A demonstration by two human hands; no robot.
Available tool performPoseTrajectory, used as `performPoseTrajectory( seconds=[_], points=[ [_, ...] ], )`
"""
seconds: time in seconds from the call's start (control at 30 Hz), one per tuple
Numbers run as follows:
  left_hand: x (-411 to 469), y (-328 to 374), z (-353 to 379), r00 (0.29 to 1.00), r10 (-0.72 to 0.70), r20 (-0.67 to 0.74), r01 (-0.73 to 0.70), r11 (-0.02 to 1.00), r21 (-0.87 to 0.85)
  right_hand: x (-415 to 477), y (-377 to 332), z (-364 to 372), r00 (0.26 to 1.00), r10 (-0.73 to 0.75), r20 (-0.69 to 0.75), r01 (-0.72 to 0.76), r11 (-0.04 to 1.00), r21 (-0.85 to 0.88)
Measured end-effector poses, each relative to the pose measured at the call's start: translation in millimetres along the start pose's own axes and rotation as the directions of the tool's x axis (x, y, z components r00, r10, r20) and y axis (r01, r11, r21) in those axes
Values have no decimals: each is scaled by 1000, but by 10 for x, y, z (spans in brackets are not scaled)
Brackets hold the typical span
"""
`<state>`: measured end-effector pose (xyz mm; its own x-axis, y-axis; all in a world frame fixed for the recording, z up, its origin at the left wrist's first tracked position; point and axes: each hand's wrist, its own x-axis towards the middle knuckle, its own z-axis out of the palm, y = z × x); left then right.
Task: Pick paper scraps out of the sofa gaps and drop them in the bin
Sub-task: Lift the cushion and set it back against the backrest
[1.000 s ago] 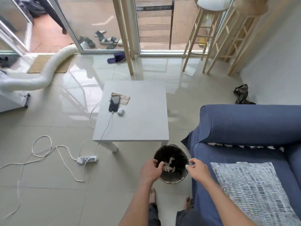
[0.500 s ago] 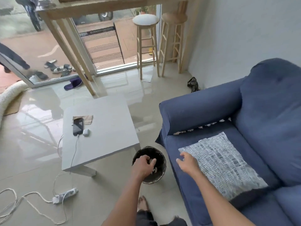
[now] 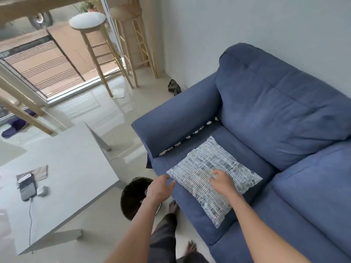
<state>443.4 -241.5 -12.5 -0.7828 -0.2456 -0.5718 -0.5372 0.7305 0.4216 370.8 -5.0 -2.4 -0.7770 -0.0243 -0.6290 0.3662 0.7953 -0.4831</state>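
Note:
A blue sofa [image 3: 275,114] fills the right side. White paper scraps [image 3: 187,138] line the gap between its armrest and seat cushion. A grey-and-white patterned cushion [image 3: 205,164] lies on the seat. My right hand [image 3: 221,179] rests on that cushion with fingers spread. My left hand [image 3: 160,187] hovers empty with relaxed fingers over the right rim of the black bin [image 3: 133,196], just short of the cushion's near corner. The bin stands on the floor by the sofa's front corner; my arm hides part of it.
A white low table [image 3: 72,179] stands left of the bin with a phone [image 3: 27,186], a small white case and a cable on it. Two wooden stools [image 3: 95,46] stand by the glass door. My bare feet [image 3: 173,205] are beside the sofa front.
Both hands have left the bin mouth and moved right toward the sofa. My right hand now lies on the patterned cushion. The view has swung right onto the sofa.

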Motion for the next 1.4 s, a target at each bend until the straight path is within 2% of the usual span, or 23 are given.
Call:
performPoseTrajectory(
  seconds=[0.2, 0.4, 0.6, 0.77, 0.83, 0.93, 1.03, 1.13, 1.2, 1.3, 1.4],
  points=[
    [740, 342, 38, 993, 58, 102, -65, 996, 64, 502, 163, -252, 993, 119, -29, -116, 991, 64],
    [1577, 756, 93, 970, 101, 219, -134, 981, 140, 1072, 235, -261, 951, 300, -75, -286, 946, 151],
    [2399, 1038, 195, 929, 93, 357, -194, 946, 258, 1478, 459, -73, 856, 510, -87, -469, 835, 287],
    [2812, 1269, 423, 917, 80, 390, -207, 933, 296, 1618, 803, 3, 786, 615, -55, -539, 727, 425],
    [2914, 1356, 567, 919, 84, 386, -195, 946, 258, 1685, 963, 24, 746, 666, -25, -578, 666, 471],
    [3051, 1416, 796, 915, 71, 396, -164, 965, 206, 1808, 1190, 90, 705, 709, 22, -604, 584, 543],
    [3287, 1408, 963, 912, -12, 411, -66, 982, 176, 1952, 1406, 197, 673, 737, 63, -614, 508, 604],
    [3490, 1377, 1120, 881, -82, 465, 30, 993, 118, 2058, 1596, 309, 621, 777, 105, -614, 400, 680],
    [3524, 1352, 1215, 867, -92, 490, 36, 992, 122, 2093, 1677, 371, 599, 787, 147, -610, 331, 720],
    [3454, 1336, 1250, 854, -74, 515, -29, 981, 190, 2032, 1738, 387, 609, 762, 219, -616, 281, 736],
    [3252, 1377, 1140, 856, -36, 516, -56, 985, 161, 1852, 1719, 261, 644, 741, 193, -556, 279, 783]
  ],
)
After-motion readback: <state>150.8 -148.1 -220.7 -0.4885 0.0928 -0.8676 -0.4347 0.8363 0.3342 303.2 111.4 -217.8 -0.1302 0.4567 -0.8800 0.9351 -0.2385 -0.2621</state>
